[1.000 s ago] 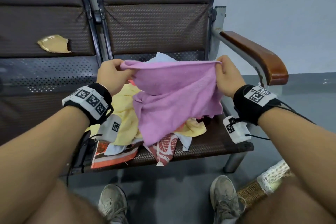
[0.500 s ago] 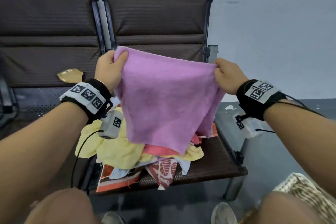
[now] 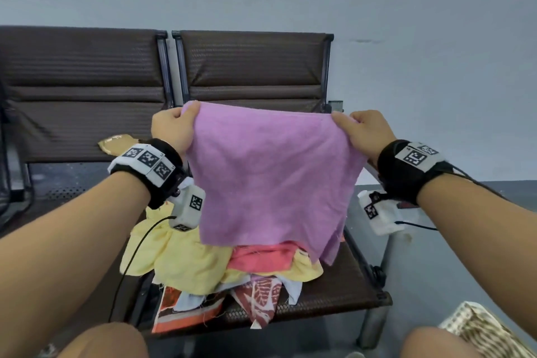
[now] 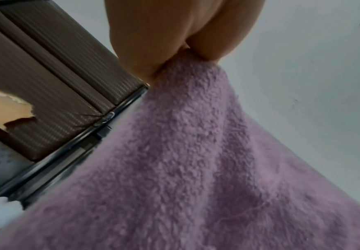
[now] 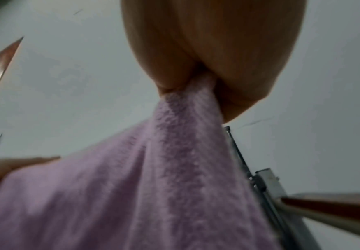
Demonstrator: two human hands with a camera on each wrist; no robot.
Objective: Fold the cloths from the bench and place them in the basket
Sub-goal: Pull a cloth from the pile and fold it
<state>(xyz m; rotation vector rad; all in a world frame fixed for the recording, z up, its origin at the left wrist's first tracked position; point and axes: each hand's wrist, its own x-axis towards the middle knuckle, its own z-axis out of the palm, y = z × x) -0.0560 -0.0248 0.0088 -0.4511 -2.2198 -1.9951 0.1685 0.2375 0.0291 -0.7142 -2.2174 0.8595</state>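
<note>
Basket [image 3: 491, 331] cut off at lower right corner, on floor. Left hand [image 3: 171, 128] and right hand [image 3: 367, 132] each pinch a top corner of purple cloth [image 3: 270, 183], hanging above cloth pile [image 3: 203, 264], partly hiding it, at the desk [image 3: 334, 296] front edge. Grey wall [image 3: 436, 67] behind.

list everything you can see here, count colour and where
purple cloth: 1, purple, held up by its top corners above the pile
yellow cloth: 1, yellow, on the bench seat, top of the pile
pink cloth: 1, coral pink, on the pile
patterned cloths: several, red, orange and white, front of the seat
bench: 1, brown, against the grey wall
basket: 1, woven, floor at lower right
left hand: pinches the cloth's left corner
right hand: pinches its right corner
</note>
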